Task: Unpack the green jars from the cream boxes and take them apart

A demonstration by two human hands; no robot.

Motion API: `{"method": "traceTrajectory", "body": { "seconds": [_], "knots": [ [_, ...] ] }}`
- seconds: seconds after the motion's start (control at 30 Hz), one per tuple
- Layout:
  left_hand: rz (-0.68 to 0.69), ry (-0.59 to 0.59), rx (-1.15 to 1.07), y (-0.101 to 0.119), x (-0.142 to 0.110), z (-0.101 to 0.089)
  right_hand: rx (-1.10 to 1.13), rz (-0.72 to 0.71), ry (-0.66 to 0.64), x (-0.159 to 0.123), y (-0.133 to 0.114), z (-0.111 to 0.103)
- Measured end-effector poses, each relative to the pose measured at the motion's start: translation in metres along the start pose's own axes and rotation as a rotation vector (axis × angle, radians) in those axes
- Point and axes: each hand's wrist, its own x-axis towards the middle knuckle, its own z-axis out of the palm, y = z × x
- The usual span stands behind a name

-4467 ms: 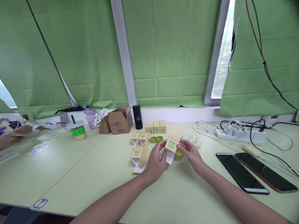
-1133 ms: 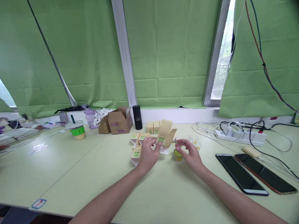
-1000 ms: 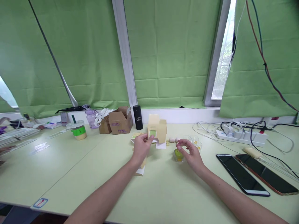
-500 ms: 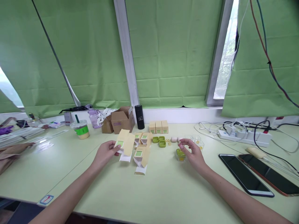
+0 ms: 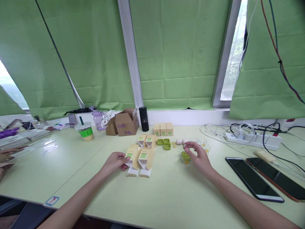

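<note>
My left hand [image 5: 116, 161] pinches an opened tan carton with a green label [image 5: 132, 159] and rests it on the table beside a second opened carton [image 5: 145, 160]. Two more opened cartons [image 5: 146, 140] lie just behind them. My right hand [image 5: 199, 156] hovers with fingers curled over a small clear jar with a green lid [image 5: 185, 157], touching it lightly; whether it grips the jar is unclear. Green lids [image 5: 164, 143] lie between the cartons and the jar.
Three closed tan boxes [image 5: 163, 129], a black bottle [image 5: 143, 119] and a brown cardboard box [image 5: 125, 122] stand at the back. Two phones [image 5: 254, 178] and a power strip [image 5: 254, 140] with cables lie right. A lidded drink cup [image 5: 85, 131] stands left. Another person's hand [image 5: 6, 157] shows at far left.
My left hand carried the opened carton from in front of me leftwards and down, setting it beside the other cartons. My right hand let go of the carton and stayed by the jar.
</note>
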Motion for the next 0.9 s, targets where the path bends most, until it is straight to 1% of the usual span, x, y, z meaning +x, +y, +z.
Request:
{"method": "traceTrajectory", "body": {
  "seconds": [0.17, 0.27, 0.43, 0.57, 0.6, 0.7, 0.77, 0.83, 0.9],
  "knots": [
    [0.024, -0.071, 0.059, -0.011, 0.010, -0.001, -0.025, -0.003, -0.015, 0.001, 0.003, 0.000],
    [0.060, -0.078, 0.128, -0.011, 0.012, 0.001, -0.034, -0.010, -0.025, 0.002, 0.004, 0.000],
    [0.130, -0.002, 0.302, 0.004, 0.006, 0.006, -0.082, 0.007, -0.009, 0.002, 0.005, -0.001],
    [0.188, 0.044, 0.545, 0.019, 0.000, 0.003, -0.117, 0.075, 0.027, 0.002, 0.005, -0.002],
    [0.200, 0.072, 0.605, 0.023, -0.002, 0.001, -0.114, 0.094, 0.041, 0.003, 0.005, -0.003],
    [0.262, 0.227, 0.766, 0.039, -0.008, 0.002, -0.080, 0.140, 0.075, 0.005, 0.007, -0.004],
    [0.351, 0.310, 0.796, 0.051, -0.016, 0.010, -0.056, 0.171, 0.085, 0.006, 0.010, -0.006],
    [0.507, 0.347, 0.771, 0.064, -0.025, 0.027, -0.040, 0.220, 0.074, 0.007, 0.015, -0.006],
    [0.668, 0.305, 0.719, 0.076, -0.035, 0.052, -0.017, 0.277, 0.038, 0.007, 0.021, -0.006]
  ]
}}
